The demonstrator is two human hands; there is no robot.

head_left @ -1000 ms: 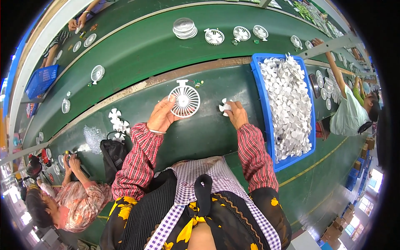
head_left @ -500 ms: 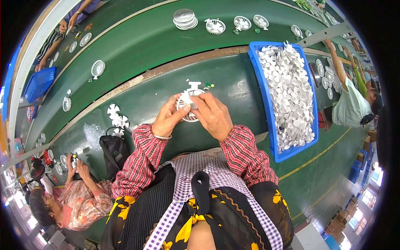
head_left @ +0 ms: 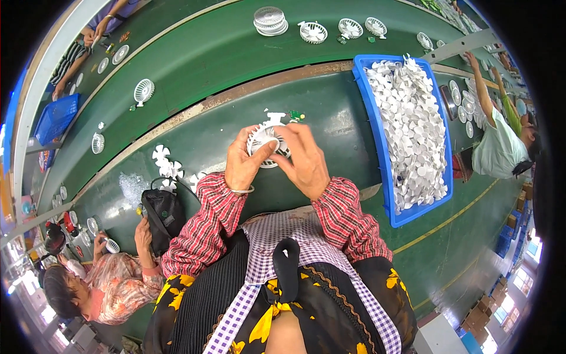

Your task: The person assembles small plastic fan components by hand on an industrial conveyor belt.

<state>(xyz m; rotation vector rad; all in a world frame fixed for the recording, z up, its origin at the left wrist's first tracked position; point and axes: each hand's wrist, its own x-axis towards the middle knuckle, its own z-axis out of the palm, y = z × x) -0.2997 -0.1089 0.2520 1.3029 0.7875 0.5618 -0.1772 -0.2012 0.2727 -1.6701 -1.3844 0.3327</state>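
Over the dark green bench, a round white fan housing with slatted sides lies between my hands. My left hand grips its left side, the thumb laid across the middle, where a white fan blade partly shows. Curved around the right side, my right hand has its thumb and fingertips at the housing; its exact contact is partly hidden. Just beyond are the white stem and a small green circuit board.
At right stands a blue crate heaped with white fan blades. Several loose blades, a clear plastic heap and a black bag lie left. Beyond runs a green conveyor belt carrying housings. Co-workers sit at both sides.
The housings on the belt have shifted right. My right fingers have spread from a pinch over the middle, and my left thumb lies over the blade. The co-worker at left has moved one hand toward the bag.
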